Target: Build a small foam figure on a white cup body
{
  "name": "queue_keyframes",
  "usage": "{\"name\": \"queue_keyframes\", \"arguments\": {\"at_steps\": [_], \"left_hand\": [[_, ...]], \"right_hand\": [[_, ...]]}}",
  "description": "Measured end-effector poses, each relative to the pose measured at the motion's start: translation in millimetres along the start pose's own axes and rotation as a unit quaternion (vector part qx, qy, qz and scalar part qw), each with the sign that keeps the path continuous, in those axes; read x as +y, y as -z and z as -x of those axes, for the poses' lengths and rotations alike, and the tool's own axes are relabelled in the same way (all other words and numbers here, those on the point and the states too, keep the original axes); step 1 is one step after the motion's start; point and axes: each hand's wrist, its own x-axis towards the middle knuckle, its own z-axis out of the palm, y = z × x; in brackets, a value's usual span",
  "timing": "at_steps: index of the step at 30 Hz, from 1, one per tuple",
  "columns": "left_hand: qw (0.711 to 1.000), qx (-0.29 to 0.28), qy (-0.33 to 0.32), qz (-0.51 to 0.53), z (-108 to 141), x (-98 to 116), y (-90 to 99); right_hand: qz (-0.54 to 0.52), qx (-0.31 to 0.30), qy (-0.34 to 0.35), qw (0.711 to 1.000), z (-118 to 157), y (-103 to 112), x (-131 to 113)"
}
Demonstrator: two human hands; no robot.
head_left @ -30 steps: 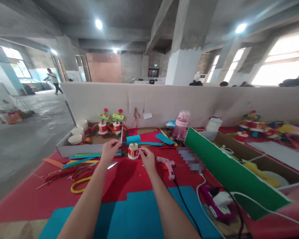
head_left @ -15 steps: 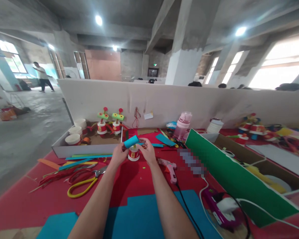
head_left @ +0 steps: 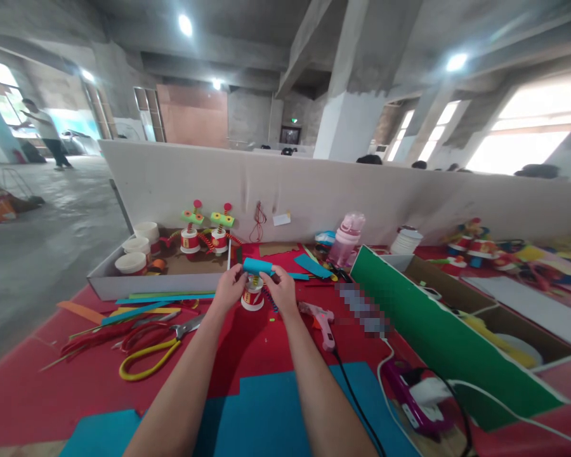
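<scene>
A long pale partition [head_left: 304, 187] runs behind the red-covered table, with a thin red cord [head_left: 258, 225] hanging against it and a small white card [head_left: 282, 219] beside the cord. A pink bottle [head_left: 346, 240] stands upright near its foot, a blue-and-white packet [head_left: 324, 238] just to its left and a white tub [head_left: 406, 240] farther right. Beyond the partition rise a grey-and-white pillar [head_left: 349, 120] and a brown panel [head_left: 193, 115]; the dark top of a head [head_left: 370, 159] shows over the edge. At far left a person [head_left: 47, 130] is on the grey floor [head_left: 71, 209] near a window [head_left: 7, 101]. Bright lights [head_left: 185, 25] shine from the concrete ceiling [head_left: 238, 38].
</scene>
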Motion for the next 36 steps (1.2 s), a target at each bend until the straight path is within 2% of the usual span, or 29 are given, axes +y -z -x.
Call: {"name": "queue_keyframes", "arguments": {"at_steps": [4,6,8,10,16,20,26,36], "left_hand": [[0.997,-0.008,0.024,0.067,5,5,6.9],[0.991,-0.017,0.09,0.099,9,6,12.3],[0.98,-0.051,0.163,0.099,13,7,16.3],[0.972,-0.091,0.198,0.091,16,9,16.3],[0.966,-0.121,0.194,0.118,18,19,-2.6],[0.965,-0.091,0.203,0.138,18,17,-11.9],[0.969,-0.051,0.204,0.132,20,18,-15.4],[0.973,-0.027,0.198,0.114,22,18,-18.2]], "right_hand": [[0.008,-0.008,-0.037,0.999,2,-3,-1],[0.017,0.004,-0.049,0.999,4,-5,-2],[0.017,0.01,-0.061,0.998,5,-7,-2],[0.013,0.012,-0.068,0.998,7,-9,-2],[-0.001,0.014,-0.068,0.998,11,-13,-6],[0.016,0.022,-0.069,0.997,12,-13,-6],[0.051,0.039,-0.071,0.995,13,-13,-7],[0.099,0.071,-0.063,0.991,16,-13,-19]]}}
